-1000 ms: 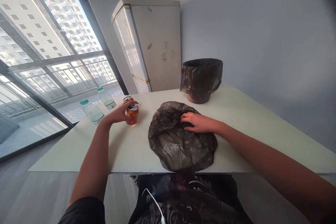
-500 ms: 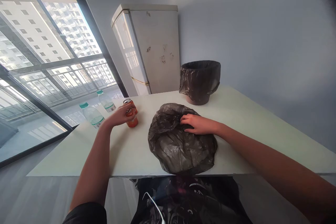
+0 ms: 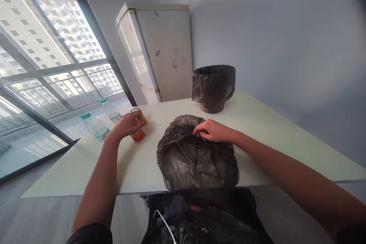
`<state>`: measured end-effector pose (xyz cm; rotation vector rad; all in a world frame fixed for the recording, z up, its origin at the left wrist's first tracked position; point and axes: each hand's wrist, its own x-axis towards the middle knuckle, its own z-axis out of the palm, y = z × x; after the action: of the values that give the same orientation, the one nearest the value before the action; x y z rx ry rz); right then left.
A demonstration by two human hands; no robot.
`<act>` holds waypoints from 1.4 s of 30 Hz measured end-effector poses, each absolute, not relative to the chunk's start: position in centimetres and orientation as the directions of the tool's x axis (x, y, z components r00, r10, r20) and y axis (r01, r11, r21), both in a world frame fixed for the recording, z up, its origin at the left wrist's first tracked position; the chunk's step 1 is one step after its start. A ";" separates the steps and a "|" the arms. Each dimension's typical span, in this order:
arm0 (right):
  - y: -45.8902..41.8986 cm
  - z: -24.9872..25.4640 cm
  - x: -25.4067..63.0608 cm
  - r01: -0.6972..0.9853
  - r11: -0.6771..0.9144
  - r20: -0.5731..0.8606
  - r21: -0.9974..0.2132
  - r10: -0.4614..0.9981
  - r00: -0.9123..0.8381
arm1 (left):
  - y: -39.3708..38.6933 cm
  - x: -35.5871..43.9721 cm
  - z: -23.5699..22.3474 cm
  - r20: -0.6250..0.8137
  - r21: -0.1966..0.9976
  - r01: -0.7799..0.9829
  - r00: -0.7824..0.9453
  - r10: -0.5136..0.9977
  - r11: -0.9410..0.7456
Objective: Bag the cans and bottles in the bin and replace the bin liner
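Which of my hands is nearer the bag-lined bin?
Right. Your right hand is at the loose black bag, in front of the bag-lined bin; your left hand is farther left, by the orange cans.

On the pale table, a translucent black plastic garbage bag, crumpled and loosely spread into a rounded, wrinkled shape, with its near side at the front edge and its upper folds under the curled fingers of the right hand. To the left of it, two orange-red beverage cans, both upright: the nearer can with its top hidden by the left hand, the farther can just behind, showing a silvery rim.
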<state>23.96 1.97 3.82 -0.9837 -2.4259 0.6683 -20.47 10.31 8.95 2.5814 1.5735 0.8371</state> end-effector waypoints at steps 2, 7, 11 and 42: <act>1.5 4.4 23.9 0.429 0.577 0.245 -0.695 0.751 -0.614 | 10.1 -19.6 9.2 0.537 0.228 0.823 0.339 0.772 -0.520; 1.9 4.9 23.7 0.437 0.610 0.593 -0.661 0.781 -0.193 | 9.0 -15.0 7.8 0.520 0.465 0.693 0.290 0.804 -0.550; 3.8 3.4 24.5 0.686 0.296 0.426 -0.664 0.905 0.022 | 7.4 -10.5 4.7 0.166 0.454 0.661 0.596 0.785 -0.598; 1.3 5.0 23.2 0.206 0.440 0.198 -0.874 0.709 -0.677 | 6.8 -8.6 4.2 0.326 0.924 -0.009 0.542 0.775 -0.382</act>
<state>23.16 1.30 4.98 -0.7656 -2.1424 1.1922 -8.56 6.76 4.22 1.7702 0.6381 0.9719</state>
